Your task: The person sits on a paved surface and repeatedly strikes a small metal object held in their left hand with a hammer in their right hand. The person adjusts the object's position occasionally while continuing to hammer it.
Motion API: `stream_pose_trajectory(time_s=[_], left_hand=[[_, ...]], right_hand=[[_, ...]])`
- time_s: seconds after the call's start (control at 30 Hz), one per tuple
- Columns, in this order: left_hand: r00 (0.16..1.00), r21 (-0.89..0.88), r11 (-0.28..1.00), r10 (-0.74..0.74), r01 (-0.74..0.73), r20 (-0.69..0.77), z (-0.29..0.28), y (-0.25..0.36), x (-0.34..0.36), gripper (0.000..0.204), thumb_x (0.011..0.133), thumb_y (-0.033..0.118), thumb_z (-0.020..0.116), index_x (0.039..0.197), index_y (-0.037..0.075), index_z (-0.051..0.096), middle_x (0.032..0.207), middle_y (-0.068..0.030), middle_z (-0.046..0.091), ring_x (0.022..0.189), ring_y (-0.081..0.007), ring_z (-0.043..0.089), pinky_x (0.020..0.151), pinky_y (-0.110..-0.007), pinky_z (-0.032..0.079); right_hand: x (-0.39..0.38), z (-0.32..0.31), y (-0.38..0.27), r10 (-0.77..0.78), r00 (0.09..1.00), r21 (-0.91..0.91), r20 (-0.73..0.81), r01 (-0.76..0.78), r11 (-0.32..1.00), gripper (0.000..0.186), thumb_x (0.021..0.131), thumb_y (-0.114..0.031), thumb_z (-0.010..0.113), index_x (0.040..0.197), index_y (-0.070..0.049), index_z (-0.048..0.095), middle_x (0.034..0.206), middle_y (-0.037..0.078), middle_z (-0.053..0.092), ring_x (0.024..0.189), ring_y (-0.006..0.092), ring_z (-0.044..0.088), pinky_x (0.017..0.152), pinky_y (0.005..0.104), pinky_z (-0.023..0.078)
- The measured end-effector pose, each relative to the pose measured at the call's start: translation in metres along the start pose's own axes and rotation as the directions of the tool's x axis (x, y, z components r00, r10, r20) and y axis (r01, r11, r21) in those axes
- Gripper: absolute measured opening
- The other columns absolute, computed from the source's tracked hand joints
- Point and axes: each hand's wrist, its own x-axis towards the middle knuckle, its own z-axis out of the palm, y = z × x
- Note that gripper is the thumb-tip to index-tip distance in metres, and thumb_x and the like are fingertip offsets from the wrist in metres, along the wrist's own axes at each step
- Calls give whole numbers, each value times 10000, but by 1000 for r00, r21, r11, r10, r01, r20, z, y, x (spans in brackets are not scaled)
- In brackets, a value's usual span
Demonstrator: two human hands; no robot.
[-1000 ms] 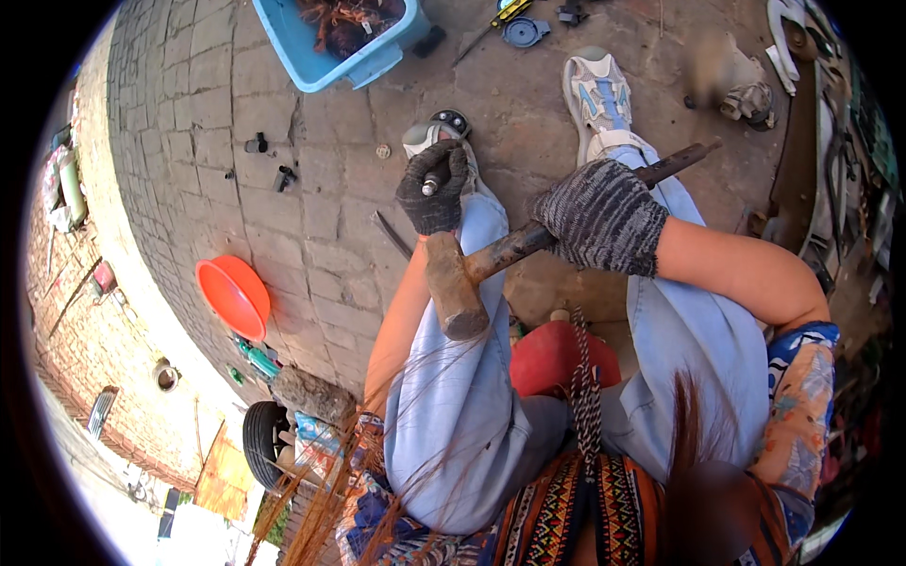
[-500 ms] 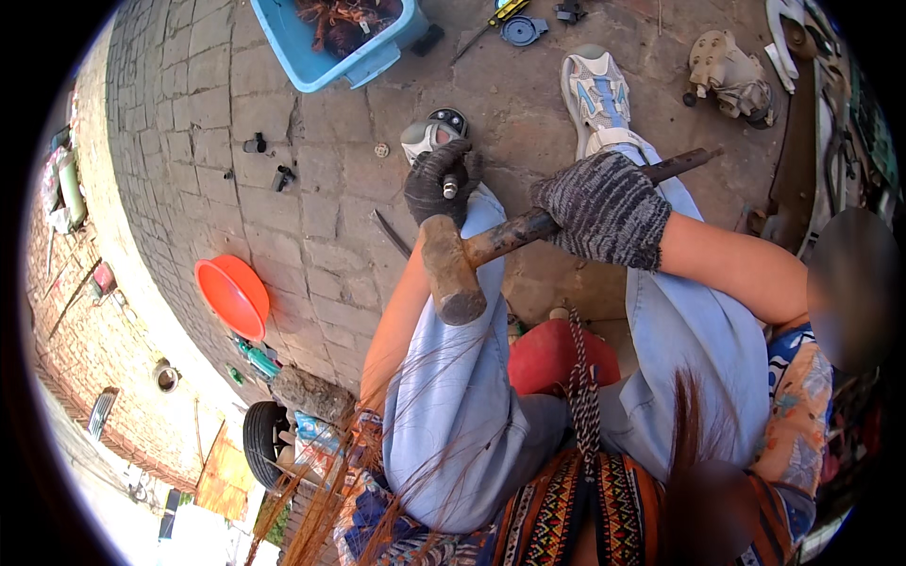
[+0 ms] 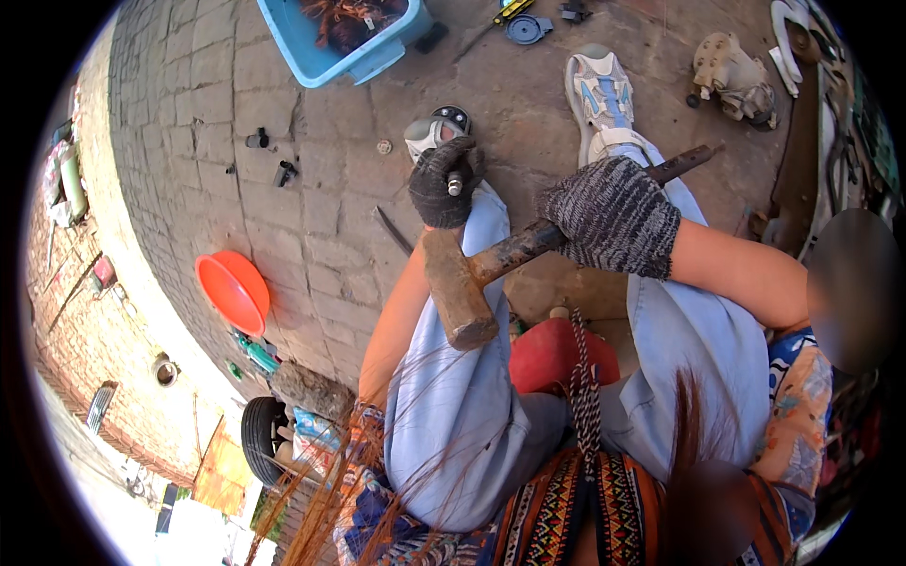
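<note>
My left hand [image 3: 445,184], in a dark knit glove, is curled round a small metal cylindrical piece [image 3: 454,183], its end facing up at me, above my left shoe. My right hand [image 3: 606,215], in a speckled grey glove, grips the dark, worn handle of a hammer [image 3: 461,291]. The handle runs diagonally above my thighs and sticks out beyond my hand at the upper right. The heavy, worn head hangs just below my left hand, over my left leg. Between my thighs are a red object [image 3: 543,358] and a hanging braided cord [image 3: 585,401].
A blue tub [image 3: 370,66] with copper-brown contents sits ahead; small tools [image 3: 528,28] lie beside it. An orange basin [image 3: 229,292] and a tyre [image 3: 260,439] are on my left. A metal housing [image 3: 731,80] and piled metal scrap [image 3: 793,160] are on my right.
My left hand has shifted slightly to the right with the piece. The hammer head rose a little half a second ago and is now lower again, slightly further right.
</note>
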Motion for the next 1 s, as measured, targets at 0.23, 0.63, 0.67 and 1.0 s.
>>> stream_pose_trajectory(time_s=[0.23, 0.63, 0.67, 1.0], left_hand=[[1000, -27, 1000, 15, -14, 13, 5, -1, 2, 249, 678, 59, 732, 917, 124, 708, 781, -72, 666, 741, -247, 645, 692, -347, 499], [999, -15, 999, 47, -47, 8, 10, -12, -1, 202, 770, 73, 711, 972, 72, 701, 817, -67, 697, 700, -177, 653, 652, -313, 516], [999, -48, 999, -24, 23, -30, 7, -16, -9, 214, 763, 57, 713, 977, 69, 702, 822, -66, 699, 708, -170, 653, 663, -307, 517], [988, -115, 993, -26, 8, -155, 12, -16, -5, 191, 751, 16, 706, 934, 72, 718, 788, -83, 685, 717, -195, 657, 678, -308, 513]], right_hand=[[-10, 6, -9, -389, 868, -147, -307, 360, 921, 148, 841, -224, 550, 807, -118, 648, 664, 78, 617, 627, 265, 646, 521, 409, 497], [-1, 2, -7, -213, 964, -65, -161, 205, 977, 151, 841, -222, 550, 886, -113, 645, 715, 98, 649, 711, 284, 670, 575, 432, 508], [10, 15, 4, -100, 990, -31, -102, 97, 995, 150, 838, -223, 555, 886, -114, 647, 724, 102, 653, 716, 284, 670, 583, 431, 509], [7, 13, -9, -148, 975, 5, -166, 151, 989, 158, 835, -244, 554, 855, -119, 648, 655, 86, 617, 594, 258, 632, 508, 430, 471]])
